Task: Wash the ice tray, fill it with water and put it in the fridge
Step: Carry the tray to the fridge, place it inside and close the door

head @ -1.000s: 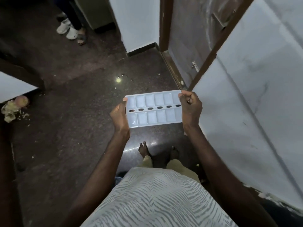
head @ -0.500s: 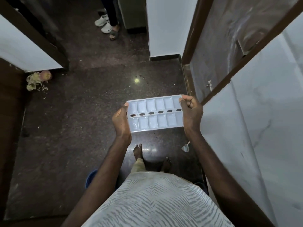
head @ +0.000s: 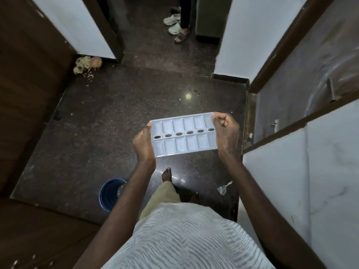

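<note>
You hold the ice tray (head: 182,134) level in front of your chest, at 12 o'clock, clear of the floor and touching nothing but your hands. Your left hand (head: 143,144) cups its short end at 9 o'clock, thumb on the rim and fingers underneath. Your right hand (head: 226,134) pinches the opposite end at 3 o'clock, fingers curled over the far corner.

The tray looks like thin, pale moulded plastic: light, and likely to twist if you grip only one end. Two rows of shallow cells flank a line of oval holes down the middle. You cannot tell from here whether the cells hold water; if they do, any tilt will spill it, and a wet rim will be slippery. Taking it by both short ends, as you do, seems the safest hold.

The floor (head: 108,133) is dark polished stone with a glare spot (head: 188,96) at 12 o'clock, probably slick under your bare foot (head: 167,174). A blue bucket (head: 109,193) stands at 7 o'clock, food scraps (head: 87,64) lie at 10 o'clock, and an open door (head: 303,78) stands at 2 o'clock. Another person's feet (head: 179,33) wait far ahead at 12 o'clock in the narrow passage.
</note>
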{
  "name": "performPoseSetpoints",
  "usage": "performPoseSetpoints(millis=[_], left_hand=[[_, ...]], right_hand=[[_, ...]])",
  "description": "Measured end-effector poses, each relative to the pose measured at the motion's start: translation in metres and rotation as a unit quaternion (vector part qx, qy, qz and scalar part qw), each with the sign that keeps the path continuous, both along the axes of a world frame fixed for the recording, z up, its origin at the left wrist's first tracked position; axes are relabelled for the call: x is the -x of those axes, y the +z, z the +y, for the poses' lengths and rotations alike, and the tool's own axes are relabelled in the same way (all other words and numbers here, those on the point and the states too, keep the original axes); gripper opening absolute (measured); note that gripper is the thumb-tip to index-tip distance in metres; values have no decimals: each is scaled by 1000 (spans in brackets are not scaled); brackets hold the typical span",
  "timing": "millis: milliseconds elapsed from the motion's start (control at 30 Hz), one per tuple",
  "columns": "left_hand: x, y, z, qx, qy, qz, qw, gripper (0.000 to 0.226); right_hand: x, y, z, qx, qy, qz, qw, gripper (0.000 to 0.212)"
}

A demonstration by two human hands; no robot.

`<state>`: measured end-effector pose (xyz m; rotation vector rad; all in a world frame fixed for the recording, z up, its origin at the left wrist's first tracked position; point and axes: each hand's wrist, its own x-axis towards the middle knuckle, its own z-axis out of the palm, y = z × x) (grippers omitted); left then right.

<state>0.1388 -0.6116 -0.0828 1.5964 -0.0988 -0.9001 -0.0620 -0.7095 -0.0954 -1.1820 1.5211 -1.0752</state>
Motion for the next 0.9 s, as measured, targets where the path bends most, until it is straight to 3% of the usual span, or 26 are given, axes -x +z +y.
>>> performPoseSetpoints(millis=[467, 900], left_hand=[[-118, -6, 49, -20, 178, 8, 984, 26], [-268, 19, 45, 14, 375, 10, 927, 25]], right_hand=[[-168, -13, -20, -27, 188, 4, 982, 12], [-390, 15, -61, -3, 373, -27, 927, 11]])
